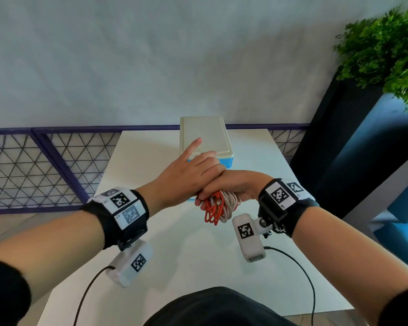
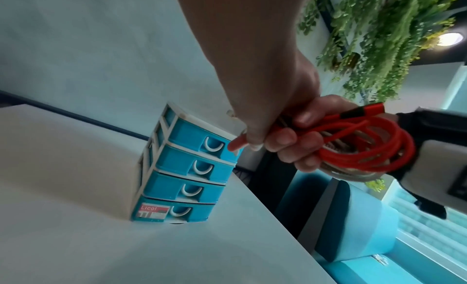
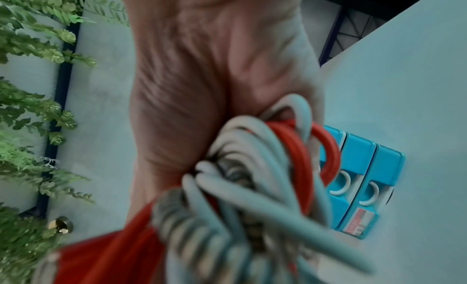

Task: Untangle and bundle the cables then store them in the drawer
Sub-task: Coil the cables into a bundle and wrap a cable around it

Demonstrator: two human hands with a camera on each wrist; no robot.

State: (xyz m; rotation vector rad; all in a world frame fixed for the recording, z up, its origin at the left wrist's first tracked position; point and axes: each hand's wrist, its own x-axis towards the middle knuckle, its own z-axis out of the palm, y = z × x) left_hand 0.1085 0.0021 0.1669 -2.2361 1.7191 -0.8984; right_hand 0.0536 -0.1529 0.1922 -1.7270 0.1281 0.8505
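My right hand (image 1: 231,185) grips a coiled bundle of cables (image 1: 216,208) above the white table, its fingers (image 2: 290,146) curled round the loops. The bundle holds a red cable (image 2: 366,144), a white cable (image 3: 252,190) and a braided one. My left hand (image 1: 197,151) crosses over the right hand with the index finger straight, above the front of the small drawer unit (image 1: 205,135). One left fingertip (image 2: 236,146) sits beside the handle of the top drawer (image 2: 194,135). All the blue drawers (image 3: 364,162) are closed.
The drawer unit stands at the far middle of the white table (image 1: 151,231). A purple mesh railing (image 1: 45,165) runs behind and to the left. A green plant (image 1: 386,50) on a dark planter and blue furniture (image 1: 386,149) stand to the right.
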